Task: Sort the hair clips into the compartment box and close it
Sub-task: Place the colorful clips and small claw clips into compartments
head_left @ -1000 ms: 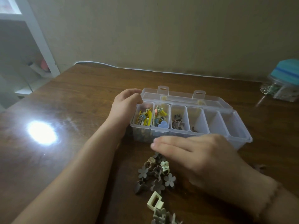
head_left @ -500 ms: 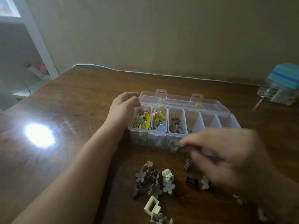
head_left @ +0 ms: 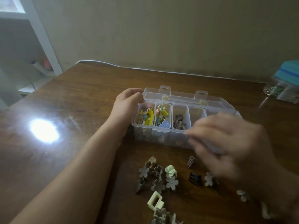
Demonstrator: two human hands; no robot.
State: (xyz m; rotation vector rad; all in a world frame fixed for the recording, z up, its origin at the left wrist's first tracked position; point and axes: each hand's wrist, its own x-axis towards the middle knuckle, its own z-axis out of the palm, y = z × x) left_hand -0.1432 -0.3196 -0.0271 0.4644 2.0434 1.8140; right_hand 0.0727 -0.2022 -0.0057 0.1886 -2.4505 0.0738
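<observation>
Now the left hand grips the box end to steady it, while the blurry right hand, grip unclear, should drop clips in gently.

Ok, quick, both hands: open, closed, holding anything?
Left hand: curled, steadying the compartment box at its left end.
Right hand: blurred above the box; grip cannot be told.

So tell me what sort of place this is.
Probably a room at home, at a desk: a wooden table pushed against a plain wall, a white shelf unit beside it, and a cable trailing along the table's back edge.
</observation>
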